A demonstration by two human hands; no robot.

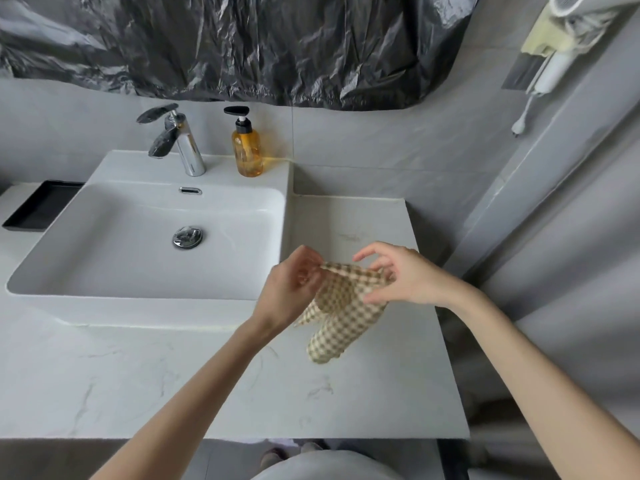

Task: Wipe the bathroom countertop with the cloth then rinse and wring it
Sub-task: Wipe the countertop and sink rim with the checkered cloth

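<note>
Two hands pinched the cloth (343, 317) by its top edge, left hand (294, 289) and right hand (405, 278). It hung over the bench (173, 386) near the right edge. Wiping seemingly not begun; next: lay it flat, press.

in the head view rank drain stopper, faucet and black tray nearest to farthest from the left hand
1. drain stopper, in the basin, left of the left hand
2. faucet, on the back rim
3. black tray, far left, past the basin
</note>
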